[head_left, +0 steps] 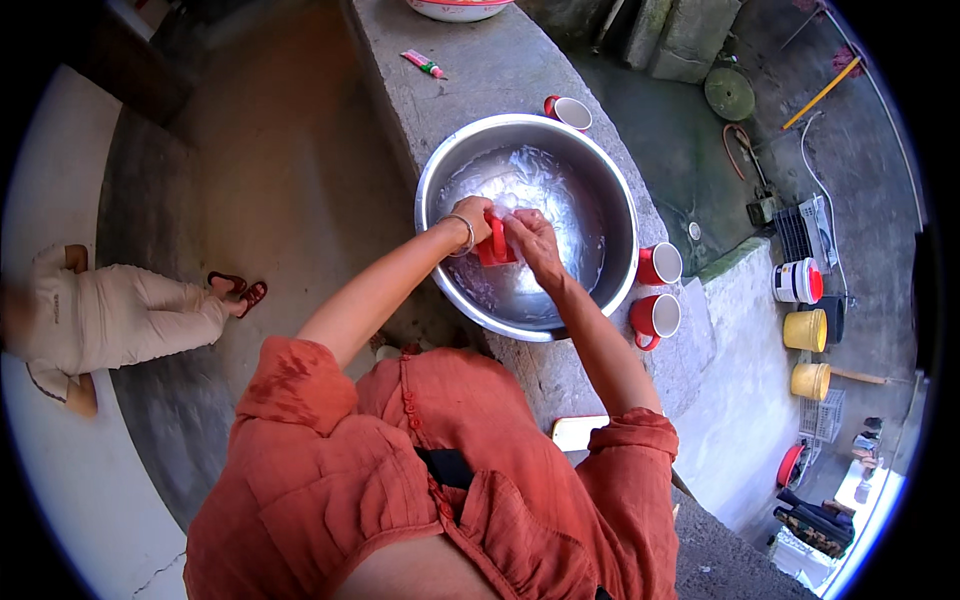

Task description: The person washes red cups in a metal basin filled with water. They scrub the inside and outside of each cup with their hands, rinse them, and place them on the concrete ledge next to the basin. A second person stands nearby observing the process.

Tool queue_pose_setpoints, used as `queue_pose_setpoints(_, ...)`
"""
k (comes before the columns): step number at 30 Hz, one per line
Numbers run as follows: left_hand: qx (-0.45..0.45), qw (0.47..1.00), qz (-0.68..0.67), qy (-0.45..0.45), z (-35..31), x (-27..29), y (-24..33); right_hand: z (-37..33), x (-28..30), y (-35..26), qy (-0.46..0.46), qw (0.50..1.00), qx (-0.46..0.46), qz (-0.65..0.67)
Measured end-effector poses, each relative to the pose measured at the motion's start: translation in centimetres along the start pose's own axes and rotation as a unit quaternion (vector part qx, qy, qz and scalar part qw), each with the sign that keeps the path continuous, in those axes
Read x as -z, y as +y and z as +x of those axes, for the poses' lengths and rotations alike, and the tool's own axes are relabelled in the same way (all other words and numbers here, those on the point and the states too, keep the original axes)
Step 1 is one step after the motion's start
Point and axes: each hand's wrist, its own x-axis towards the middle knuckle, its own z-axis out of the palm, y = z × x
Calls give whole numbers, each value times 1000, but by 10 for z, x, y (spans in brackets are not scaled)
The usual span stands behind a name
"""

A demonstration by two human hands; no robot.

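A wide metal basin (428,190) with rippling, glinting water in it stands in front of me on the concrete ledge. Over the water I hold a red mug (497,250), tilted, its handle facing up toward me. My left hand (470,222), with a bracelet at the wrist, is closed around the mug's left side. On the other side my right hand (537,243) has its fingers bent and pressed against the mug near its far end. A whitish patch lies by the fingertips; I cannot tell whether it is foam, a cloth or glare.
Red mugs with white insides stand by the basin: one behind (572,113), two to the right (661,263) (657,316). A tube (424,64) and an enamel bowl (460,10) lie farther along the ledge (480,60). A person (130,315) stands left; buckets (806,329) are right.
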Motion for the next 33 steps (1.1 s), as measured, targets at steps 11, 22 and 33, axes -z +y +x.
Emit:
queue_pose_setpoints(11,-83,996,29,-26,-6,8,2,35,42,37,39,886,-73,-457)
queue_pose_setpoints(22,-136,982,122,45,-4,-15,5,31,57,22,17,995,-93,-30)
queue_pose_setpoints(33,-166,973,118,-114,43,8,-2,13,41,7,-333,885,76,-317)
